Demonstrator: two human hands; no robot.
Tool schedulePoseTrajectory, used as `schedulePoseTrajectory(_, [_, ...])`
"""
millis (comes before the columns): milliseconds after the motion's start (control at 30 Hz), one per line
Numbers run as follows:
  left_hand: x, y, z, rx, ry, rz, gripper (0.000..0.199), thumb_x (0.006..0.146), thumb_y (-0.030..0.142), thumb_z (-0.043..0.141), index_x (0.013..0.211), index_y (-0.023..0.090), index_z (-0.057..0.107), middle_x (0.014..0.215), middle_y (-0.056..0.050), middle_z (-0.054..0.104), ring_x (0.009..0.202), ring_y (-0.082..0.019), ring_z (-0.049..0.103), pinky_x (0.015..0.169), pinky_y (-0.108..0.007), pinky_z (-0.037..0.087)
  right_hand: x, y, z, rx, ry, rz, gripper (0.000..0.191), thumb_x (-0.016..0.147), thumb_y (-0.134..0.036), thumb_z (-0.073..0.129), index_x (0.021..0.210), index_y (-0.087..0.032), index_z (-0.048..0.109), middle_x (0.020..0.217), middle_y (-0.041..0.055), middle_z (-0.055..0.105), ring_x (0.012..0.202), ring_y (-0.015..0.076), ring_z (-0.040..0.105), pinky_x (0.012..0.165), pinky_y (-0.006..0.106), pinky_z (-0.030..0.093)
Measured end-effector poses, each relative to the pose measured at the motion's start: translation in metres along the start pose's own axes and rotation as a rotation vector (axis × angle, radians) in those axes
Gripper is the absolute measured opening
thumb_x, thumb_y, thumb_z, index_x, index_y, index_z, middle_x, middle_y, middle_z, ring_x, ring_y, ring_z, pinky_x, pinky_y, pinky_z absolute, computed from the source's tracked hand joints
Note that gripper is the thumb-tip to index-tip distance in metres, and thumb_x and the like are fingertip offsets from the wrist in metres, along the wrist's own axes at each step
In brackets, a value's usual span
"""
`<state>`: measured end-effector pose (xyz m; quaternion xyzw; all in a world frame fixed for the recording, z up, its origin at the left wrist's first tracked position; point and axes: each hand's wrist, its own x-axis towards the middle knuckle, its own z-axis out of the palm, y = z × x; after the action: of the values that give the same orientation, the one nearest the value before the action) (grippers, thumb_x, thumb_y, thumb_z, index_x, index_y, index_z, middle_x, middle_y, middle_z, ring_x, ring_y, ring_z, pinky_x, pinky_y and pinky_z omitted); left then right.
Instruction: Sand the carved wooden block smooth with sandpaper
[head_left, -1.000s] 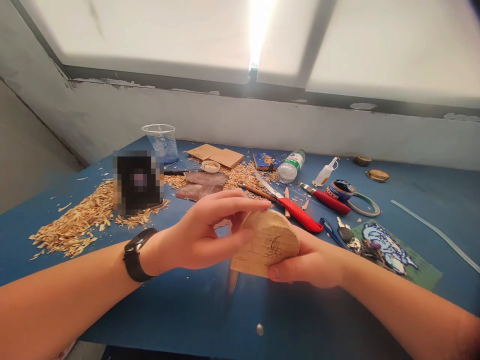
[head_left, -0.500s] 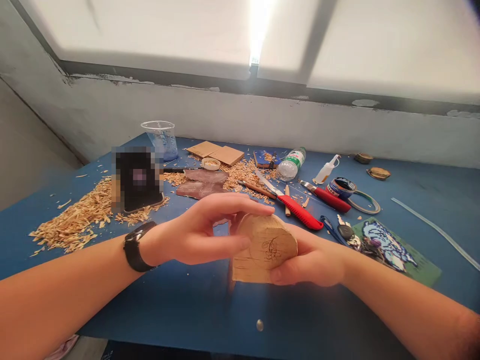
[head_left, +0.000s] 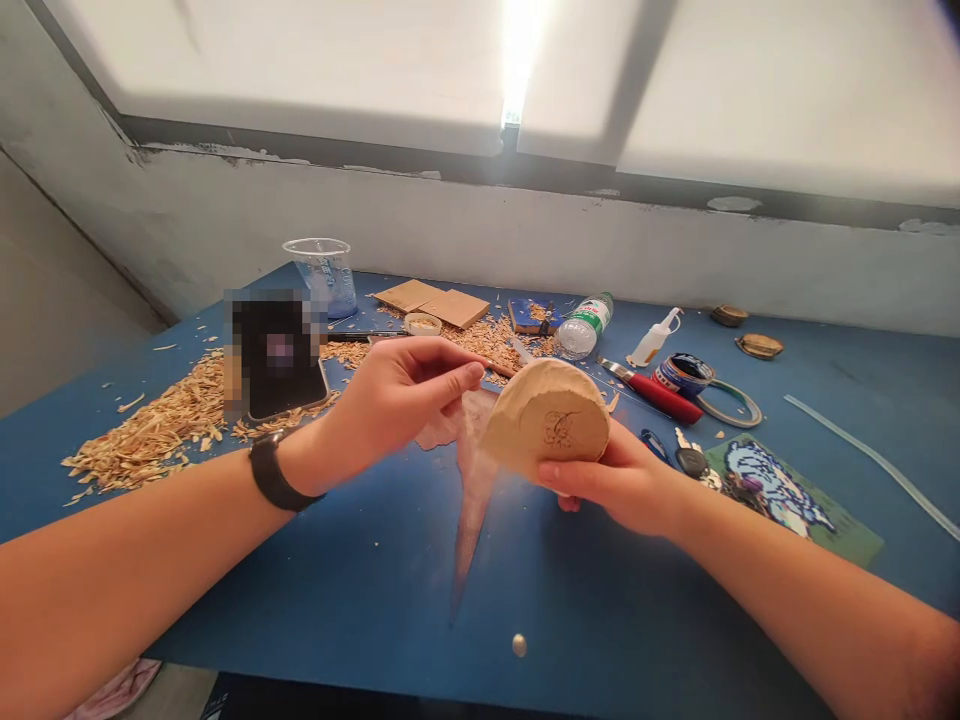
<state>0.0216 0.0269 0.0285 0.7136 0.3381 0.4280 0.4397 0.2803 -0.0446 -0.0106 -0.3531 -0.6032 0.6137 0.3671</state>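
A person holds a round-topped wood piece (head_left: 551,425) up over the blue tabletop (head_left: 337,610). The right hand (head_left: 637,480) has its grip pressed on the low right edge of the wood piece, with the thumb on the front face, where some thin dark lines are drawn. The left hand (head_left: 405,400) is just left of the wood piece and looks to be apart from it. Its grip is pinched, thumb against finger, on a thin brown sheet (head_left: 476,500) that hangs in a long point below and to the left of the wood piece. A black watch (head_left: 281,475) sits on the left wrist. Far left of the wood piece is a big heap of wood shavings (head_left: 157,420), and a phone (head_left: 292,385) with a blurred-out screen leans between the two. Behind the wood piece and to its left are a clear cup (head_left: 322,280) and two flat tan boards (head_left: 431,300). Right behind it, a clear bottle (head_left: 585,325) with a green label lies on its side. To the right of the wood piece are a small white bottle (head_left: 652,345), a tool with a red handle (head_left: 667,395), a blue jar (head_left: 682,375), some keys (head_left: 691,460) and a green picture card (head_left: 847,545). One small shiny bead-like thing (head_left: 519,645) lies in front of the wood piece.
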Motion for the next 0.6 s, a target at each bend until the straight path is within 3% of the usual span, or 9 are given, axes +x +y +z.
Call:
schedulePoseTrajectory(167, [0.006, -0.004, -0.003, -0.048, 0.095, -0.218, 0.059, 0.079, 0.053, 0.1, 0.06, 0.02, 0.055, 0.051, 0.005, 0.053, 0.044, -0.007, 0.044, 0.041, -0.022, 0.032, 0.005, 0.007, -0.005, -0.144, 0.136, 0.016, 0.041, 0.096, -0.055, 0.08, 0.084, -0.02, 0.061, 0.074, -0.0032, 0.049, 0.062, 0.0123, 0.048, 0.055, 0.027, 0.044])
schedulePoseTrajectory(333, [0.008, -0.003, -0.007, -0.207, 0.016, -0.274, 0.084, 0.089, 0.085, 0.073, 0.048, 0.023, 0.034, 0.043, 0.004, 0.027, 0.041, -0.008, 0.025, 0.041, -0.029, 0.019, 0.006, 0.012, -0.007, -0.177, 0.129, 0.036, 0.044, 0.096, -0.06, 0.08, 0.087, -0.022, 0.06, 0.074, -0.0033, 0.048, 0.065, 0.0138, 0.047, 0.056, 0.028, 0.043])
schedulePoseTrajectory(400, [0.01, -0.002, -0.009, -0.31, -0.051, -0.29, 0.082, 0.087, 0.09, 0.066, 0.05, 0.024, 0.035, 0.05, 0.004, 0.024, 0.046, -0.01, 0.025, 0.044, -0.03, 0.023, 0.006, 0.013, -0.007, -0.189, 0.101, 0.04, 0.044, 0.098, -0.06, 0.077, 0.086, -0.022, 0.058, 0.074, -0.0033, 0.047, 0.066, 0.014, 0.045, 0.056, 0.029, 0.041])
schedulePoseTrajectory(500, [0.014, -0.004, -0.009, -0.406, -0.145, -0.335, 0.072, 0.083, 0.092, 0.066, 0.067, 0.023, 0.056, 0.068, -0.001, 0.046, 0.063, -0.016, 0.045, 0.057, -0.032, 0.043, 0.005, 0.013, -0.007, -0.289, 0.078, 0.018, 0.043, 0.103, -0.058, 0.071, 0.083, -0.022, 0.056, 0.074, -0.0029, 0.047, 0.067, 0.0144, 0.045, 0.057, 0.029, 0.038])
schedulePoseTrajectory(600, [0.018, -0.011, -0.009, -0.213, -0.168, -0.32, 0.068, 0.09, 0.09, 0.056, 0.087, 0.023, 0.068, 0.087, -0.007, 0.065, 0.084, -0.024, 0.062, 0.075, -0.039, 0.055, 0.007, 0.009, -0.006, -0.498, 0.083, -0.078, 0.038, 0.107, -0.048, 0.065, 0.081, -0.022, 0.054, 0.073, -0.0026, 0.049, 0.067, 0.0143, 0.044, 0.06, 0.03, 0.037])
